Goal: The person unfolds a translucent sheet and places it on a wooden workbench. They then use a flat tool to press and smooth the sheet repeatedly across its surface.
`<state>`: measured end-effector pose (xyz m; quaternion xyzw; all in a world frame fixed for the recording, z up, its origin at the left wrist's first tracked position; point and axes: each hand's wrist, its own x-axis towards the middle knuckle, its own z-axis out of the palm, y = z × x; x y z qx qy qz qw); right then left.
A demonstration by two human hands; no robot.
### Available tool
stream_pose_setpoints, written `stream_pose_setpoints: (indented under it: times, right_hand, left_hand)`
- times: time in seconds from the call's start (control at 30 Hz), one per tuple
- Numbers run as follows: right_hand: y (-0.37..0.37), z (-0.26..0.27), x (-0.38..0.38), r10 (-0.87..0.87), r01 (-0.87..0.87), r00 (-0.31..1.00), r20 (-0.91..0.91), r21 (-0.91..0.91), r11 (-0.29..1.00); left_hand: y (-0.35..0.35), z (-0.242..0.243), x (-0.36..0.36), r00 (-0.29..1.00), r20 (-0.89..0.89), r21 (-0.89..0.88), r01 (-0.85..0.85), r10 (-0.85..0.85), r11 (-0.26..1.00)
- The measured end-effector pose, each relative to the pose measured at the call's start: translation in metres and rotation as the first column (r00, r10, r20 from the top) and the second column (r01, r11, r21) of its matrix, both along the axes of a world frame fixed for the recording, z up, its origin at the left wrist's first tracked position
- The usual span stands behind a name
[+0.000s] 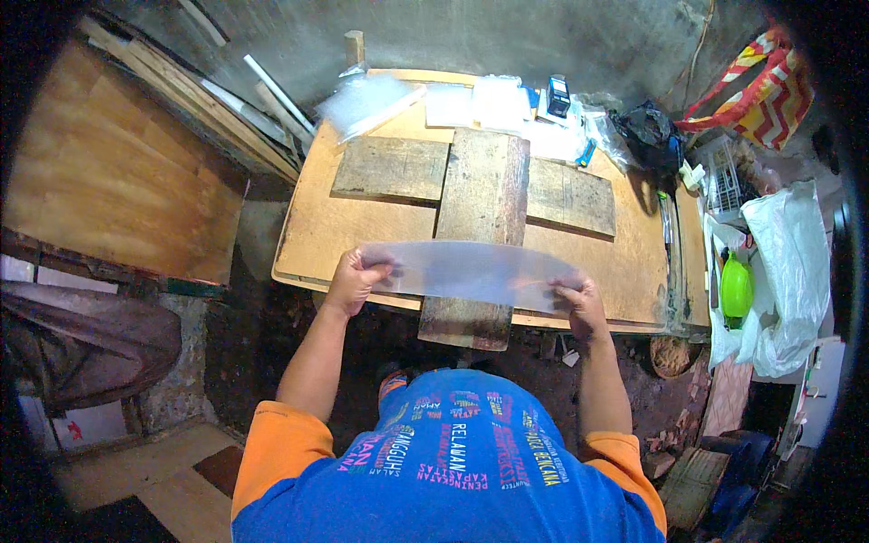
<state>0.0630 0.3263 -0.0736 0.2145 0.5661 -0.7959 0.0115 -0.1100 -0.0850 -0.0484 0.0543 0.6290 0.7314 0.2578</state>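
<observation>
A translucent plastic sheet (475, 270) is stretched sideways in front of me, its upper edge bowed. My left hand (358, 277) pinches its left end between thumb and fingers. At the other end, my right hand (577, 295) grips the sheet the same way. Below the sheet, and partly seen through it, a long wooden plank (483, 183) runs away from me and juts past the table's near edge. Its middle crosses between a left board (392, 168) and a right board (572, 197), both lying flat on the wooden table (366, 227).
Clear plastic bags (377, 102), white sheets (499, 102), a small dark box (558, 96) and a blue cutter knife (586, 153) lie along the table's back. A black plastic bag (648, 125) sits at the back right. Timber strips (204, 102) lean at left.
</observation>
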Motion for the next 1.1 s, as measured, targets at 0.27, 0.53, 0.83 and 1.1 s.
stream_pose_setpoints:
  times: [0.27, 0.53, 0.83, 1.1]
  right_hand:
    - [-0.055, 0.072, -0.037, 0.168, 0.139, 0.959, -0.227, 0.896, 0.421]
    - [-0.11, 0.144, -0.064, 0.339, -0.015, 0.9, -0.274, 0.759, 0.651]
    - [-0.113, 0.174, -0.064, 0.056, 0.057, 0.951, -0.304, 0.352, 0.934]
    - [-0.137, 0.148, -0.059, 0.032, 0.087, 0.924, -0.38, 0.29, 0.953]
  left_hand:
    - [0.043, 0.094, -0.003, 0.916, -0.282, -0.344, 0.18, -0.284, 0.921]
    - [0.091, 0.161, -0.001, 0.743, -0.529, -0.395, 0.211, -0.409, 0.894]
    - [0.117, 0.134, 0.028, 0.955, -0.212, 0.227, 0.254, -0.207, 0.94]
    - [0.121, 0.122, 0.042, 0.964, -0.141, 0.15, 0.246, -0.226, 0.958]
